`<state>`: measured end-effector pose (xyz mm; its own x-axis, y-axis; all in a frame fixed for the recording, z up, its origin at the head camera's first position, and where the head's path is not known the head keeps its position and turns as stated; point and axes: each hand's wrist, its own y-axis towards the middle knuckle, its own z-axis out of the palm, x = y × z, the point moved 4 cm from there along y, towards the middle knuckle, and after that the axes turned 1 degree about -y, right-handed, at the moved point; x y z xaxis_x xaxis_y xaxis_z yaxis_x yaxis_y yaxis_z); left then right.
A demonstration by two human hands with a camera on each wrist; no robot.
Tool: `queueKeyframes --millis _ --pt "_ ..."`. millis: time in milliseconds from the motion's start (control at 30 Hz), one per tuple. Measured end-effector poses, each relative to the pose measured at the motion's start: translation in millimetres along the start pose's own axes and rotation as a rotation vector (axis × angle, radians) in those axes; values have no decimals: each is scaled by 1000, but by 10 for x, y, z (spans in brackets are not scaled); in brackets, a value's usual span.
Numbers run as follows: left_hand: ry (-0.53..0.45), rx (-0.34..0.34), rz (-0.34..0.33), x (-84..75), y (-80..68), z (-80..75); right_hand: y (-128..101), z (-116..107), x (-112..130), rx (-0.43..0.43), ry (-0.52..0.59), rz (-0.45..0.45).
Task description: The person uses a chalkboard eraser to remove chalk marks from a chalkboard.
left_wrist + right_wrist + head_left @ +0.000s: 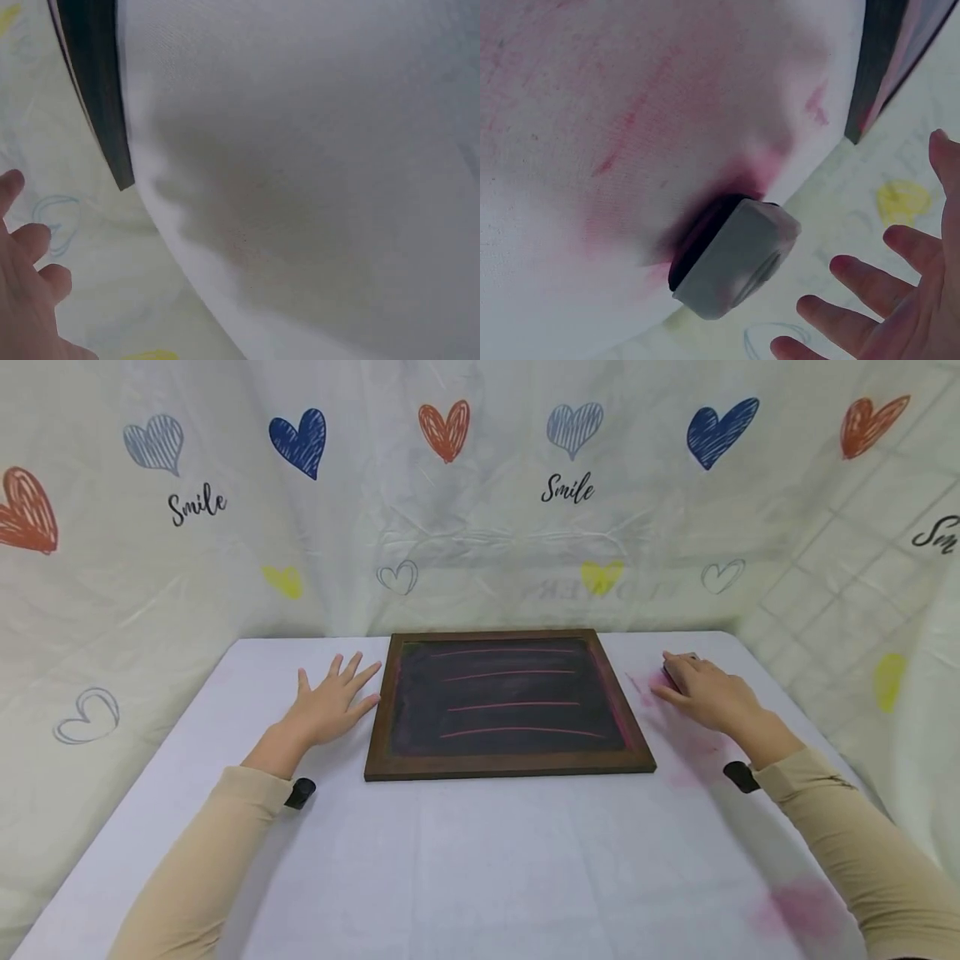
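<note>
A wood-framed chalkboard [510, 702] with several pink chalk lines lies flat in the middle of the table. My left hand [333, 697] rests flat on the cloth beside its left edge, fingers spread, holding nothing. My right hand [701, 689] hovers right of the board over a grey-backed eraser [678, 662]. In the right wrist view the eraser [735, 255] lies on the pink-stained cloth, and the straight fingers [885, 300] are apart from it. The left wrist view shows the board's frame [94, 82] and my left fingers [26, 292].
A white cloth covers the table [480, 860]. Pink chalk smudges mark it beside the board [675, 735] and near the front right [802, 906]. A backdrop sheet [480, 510] printed with hearts surrounds the table on three sides.
</note>
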<state>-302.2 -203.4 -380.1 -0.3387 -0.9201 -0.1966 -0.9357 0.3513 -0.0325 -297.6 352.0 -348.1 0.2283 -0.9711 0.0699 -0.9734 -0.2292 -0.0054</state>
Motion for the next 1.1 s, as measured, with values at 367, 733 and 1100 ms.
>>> queueKeyframes --millis 367,733,1100 --pt "52 95 64 -31 43 140 93 111 -189 32 56 77" --pt "102 145 77 -59 84 228 199 240 -395 43 130 207" --pt "114 179 87 -82 111 279 270 273 -370 16 164 294"
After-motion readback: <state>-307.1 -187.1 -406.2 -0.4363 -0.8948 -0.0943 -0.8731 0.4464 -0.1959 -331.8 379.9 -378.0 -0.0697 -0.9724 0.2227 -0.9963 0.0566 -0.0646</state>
